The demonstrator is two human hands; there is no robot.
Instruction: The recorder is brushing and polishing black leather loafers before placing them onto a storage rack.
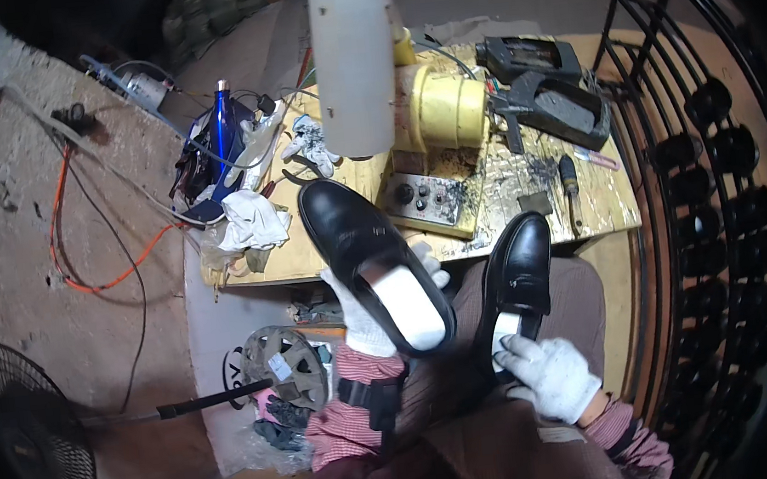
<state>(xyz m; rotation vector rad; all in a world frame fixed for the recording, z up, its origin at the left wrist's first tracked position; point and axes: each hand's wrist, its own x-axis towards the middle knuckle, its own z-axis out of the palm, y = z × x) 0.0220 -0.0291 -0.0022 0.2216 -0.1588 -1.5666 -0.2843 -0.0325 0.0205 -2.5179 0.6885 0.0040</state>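
Note:
My left hand [366, 322], in a white glove, holds a black leather loafer [346, 229] from underneath. Its toe points away from me and its pale insole faces up; the fingers show on both sides of the shoe. In my right hand [556, 380], also gloved in white, is a second black loafer [523, 268], gripped at the heel end with fingers resting in its opening. This shoe is over my lap, toe pointing away toward the table edge. The two loafers are side by side and apart.
A wooden worktable [508, 237] carries a yellow machine [440, 109] with a control box [426, 200], a screwdriver [569, 180], black holders [565, 111], white cloths [254, 220] and a blue bottle [223, 121]. A rack [654, 75] of shoes stands right, a fan [33, 430] left.

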